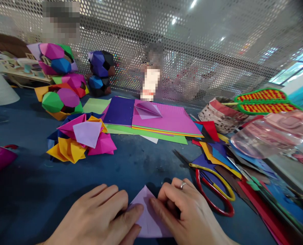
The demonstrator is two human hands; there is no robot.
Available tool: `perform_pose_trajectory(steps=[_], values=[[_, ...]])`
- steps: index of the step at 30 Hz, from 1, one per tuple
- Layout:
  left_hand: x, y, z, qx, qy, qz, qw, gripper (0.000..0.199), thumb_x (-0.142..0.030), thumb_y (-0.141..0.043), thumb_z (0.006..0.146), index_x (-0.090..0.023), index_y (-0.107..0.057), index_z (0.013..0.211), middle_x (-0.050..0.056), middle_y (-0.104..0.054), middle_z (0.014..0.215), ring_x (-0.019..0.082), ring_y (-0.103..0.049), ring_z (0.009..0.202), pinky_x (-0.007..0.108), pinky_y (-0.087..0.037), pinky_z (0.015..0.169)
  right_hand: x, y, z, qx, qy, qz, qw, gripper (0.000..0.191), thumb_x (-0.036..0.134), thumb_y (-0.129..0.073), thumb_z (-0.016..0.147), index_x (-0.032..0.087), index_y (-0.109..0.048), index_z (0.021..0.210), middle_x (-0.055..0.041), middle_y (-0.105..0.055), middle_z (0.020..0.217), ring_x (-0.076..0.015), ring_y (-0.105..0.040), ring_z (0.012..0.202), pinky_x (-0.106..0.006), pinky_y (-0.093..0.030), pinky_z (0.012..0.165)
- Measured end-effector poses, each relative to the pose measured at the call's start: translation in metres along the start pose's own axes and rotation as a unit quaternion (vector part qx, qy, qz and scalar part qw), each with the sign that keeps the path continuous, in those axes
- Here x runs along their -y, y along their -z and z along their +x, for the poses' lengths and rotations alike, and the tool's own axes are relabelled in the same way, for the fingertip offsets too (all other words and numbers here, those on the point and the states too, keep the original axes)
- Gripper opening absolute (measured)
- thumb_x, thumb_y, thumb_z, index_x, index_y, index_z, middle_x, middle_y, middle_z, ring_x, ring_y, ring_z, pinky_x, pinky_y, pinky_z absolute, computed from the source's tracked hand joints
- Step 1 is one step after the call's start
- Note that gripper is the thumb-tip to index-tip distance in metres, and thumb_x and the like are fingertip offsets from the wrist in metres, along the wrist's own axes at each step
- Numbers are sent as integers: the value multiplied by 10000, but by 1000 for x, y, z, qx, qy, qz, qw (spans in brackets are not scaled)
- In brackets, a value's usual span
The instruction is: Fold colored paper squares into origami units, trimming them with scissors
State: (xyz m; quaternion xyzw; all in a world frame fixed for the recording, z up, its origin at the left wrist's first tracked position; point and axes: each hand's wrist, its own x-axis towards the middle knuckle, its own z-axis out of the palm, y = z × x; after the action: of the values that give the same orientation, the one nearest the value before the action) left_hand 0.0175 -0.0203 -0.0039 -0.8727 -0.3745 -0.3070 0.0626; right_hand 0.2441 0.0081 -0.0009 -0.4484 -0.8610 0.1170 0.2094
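Observation:
A light purple folded paper point(148, 221) lies at the bottom centre on the dark blue table point(138, 163), its pointed corner facing away from me. My left hand point(102, 214) is closed at the paper's left edge, thumb resting on top of the sheet. On the right edge, my right hand point(184, 211) has curled fingers and its thumb on the paper; a ring shows on one finger. Just right of that hand lie scissors point(215, 190) with red and yellow handles.
Folded paper pieces point(82, 137) and colourful paper balls point(61, 100) stand at left. Stacked paper sheets point(164, 119) lie behind. Paper scraps point(220, 158), a clear pink bottle point(263, 136) and a woven basket point(220, 114) are at right. A perforated screen point(192, 68) rises at the back.

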Motion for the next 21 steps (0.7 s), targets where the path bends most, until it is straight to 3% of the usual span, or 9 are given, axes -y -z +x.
perform_pose_trajectory(steps=[21], values=[[2, -1, 2, 6, -20, 20, 1000, 310, -162, -418, 982, -198, -710, 886, -4, -578, 650, 120, -611, 616, 224, -558, 625, 3, 0, 3, -24, 3, -7, 1000, 258, 205, -612, 876, 208, -502, 642, 44, -530, 534, -135, -478, 554, -286, -285, 586]])
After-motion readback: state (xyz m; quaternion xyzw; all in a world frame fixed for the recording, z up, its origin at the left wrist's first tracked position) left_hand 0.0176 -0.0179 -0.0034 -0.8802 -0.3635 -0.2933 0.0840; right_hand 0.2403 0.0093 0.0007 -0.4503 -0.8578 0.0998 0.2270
